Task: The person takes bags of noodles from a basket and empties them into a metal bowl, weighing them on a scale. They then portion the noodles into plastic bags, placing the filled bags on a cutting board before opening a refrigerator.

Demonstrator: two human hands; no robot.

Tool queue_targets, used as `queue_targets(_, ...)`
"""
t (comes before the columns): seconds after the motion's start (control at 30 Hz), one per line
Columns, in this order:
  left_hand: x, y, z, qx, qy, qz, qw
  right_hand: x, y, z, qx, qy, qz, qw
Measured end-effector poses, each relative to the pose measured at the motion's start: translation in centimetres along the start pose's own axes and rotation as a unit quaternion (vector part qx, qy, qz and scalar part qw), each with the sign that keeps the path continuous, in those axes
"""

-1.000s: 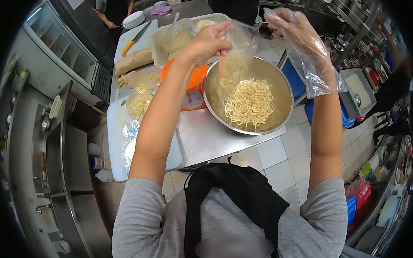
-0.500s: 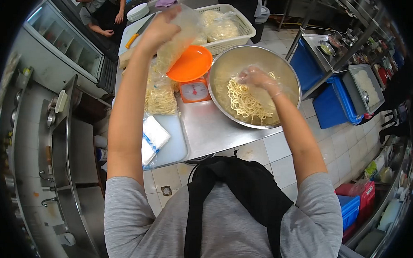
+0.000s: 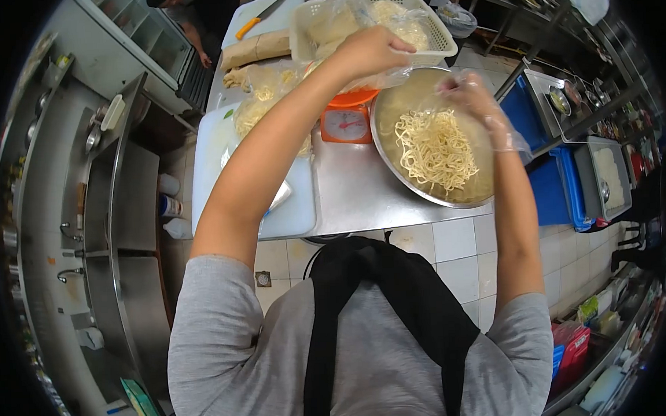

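Note:
My left hand (image 3: 372, 54), bare, is closed on a clear plastic bag (image 3: 387, 78) above the orange scale (image 3: 347, 125) and its orange dish (image 3: 354, 99). My right hand (image 3: 473, 97), in a clear plastic glove, is over the right side of a large steel bowl (image 3: 395, 182); blur and the loose glove hide whether its fingers hold anything. Below it, a loose heap of pale yellow noodles (image 3: 437, 151) lies in the bowl, apart from the hand. Bagged noodles (image 3: 250, 117) lie left of the scale, partly behind my left arm.
At the back stands a white basket (image 3: 443, 44) with bagged noodles. An orange-handled knife (image 3: 249, 27) lies on a far cutting board, near a brown paper-like roll (image 3: 255, 49). A nearer white board (image 3: 208, 157) is at left. Blue bins (image 3: 560, 189) stand right of the table.
My left hand has moved right and lower with the plastic bag. My right hand has lifted off the noodles toward the bowl's right rim. The view has shifted.

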State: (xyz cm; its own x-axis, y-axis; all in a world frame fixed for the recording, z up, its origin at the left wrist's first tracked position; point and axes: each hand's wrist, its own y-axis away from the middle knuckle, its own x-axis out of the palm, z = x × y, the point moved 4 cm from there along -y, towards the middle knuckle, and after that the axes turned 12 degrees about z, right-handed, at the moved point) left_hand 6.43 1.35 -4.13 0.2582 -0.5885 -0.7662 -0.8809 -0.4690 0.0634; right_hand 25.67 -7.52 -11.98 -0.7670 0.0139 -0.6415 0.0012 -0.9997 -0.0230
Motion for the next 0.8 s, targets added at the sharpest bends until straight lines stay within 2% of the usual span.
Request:
queue_targets(0.03,-0.7,0.0,-0.5,0.025,-0.019,-0.036,0.999,-1.1,0.4,0.8,-0.039,-0.052,0.002,0.998)
queue_targets(0.17,-2.6,1.0,-3.5,0.078,-0.101,-0.145,0.981,-3.7,3.0,3.9,-0.049,-0.048,-0.033,0.997)
queue_targets(0.27,-2.3,0.2,-3.8,0.085,-0.060,-0.127,0.986,-4.2,4.4,5.5,-0.030,-0.053,-0.051,0.997)
queue_targets(0.33,-1.4,-0.9,-3.2,0.097,-0.041,-0.114,0.988,-4.6,4.8,6.1,0.001,-0.058,-0.113,0.992)
queue_targets(0.4,-0.8,-1.2,-2.9,0.110,-0.023,-0.099,0.989,-4.8,5.1,6.6,-0.026,-0.064,-0.120,0.990)
queue_targets(0.43,-0.3,-0.9,-3.2,0.109,-0.061,-0.091,0.988,-4.9,5.3,6.8,-0.052,-0.071,-0.125,0.988)
queue_targets(0.5,0.5,-1.0,-3.1,0.110,-0.099,-0.081,0.986,-5.1,5.6,7.0,-0.046,-0.061,-0.130,0.989)
queue_targets(0.57,1.3,-1.5,-2.3,0.091,-0.177,-0.106,0.974,-5.5,6.0,7.6,-0.041,-0.049,-0.133,0.989)
queue_targets(0.67,1.5,-1.0,-1.8,0.097,-0.181,-0.144,0.968,-6.4,6.6,8.6,-0.040,-0.075,-0.154,0.984)
queue_targets(0.73,1.3,-0.9,-1.8,0.094,-0.167,-0.127,0.973,-7.7,6.1,8.6,-0.069,-0.197,-0.184,0.960)
queue_targets(0.8,1.0,-0.7,-1.5,0.088,-0.155,-0.110,0.978,-9.5,6.0,8.2,-0.054,-0.212,-0.202,0.955)
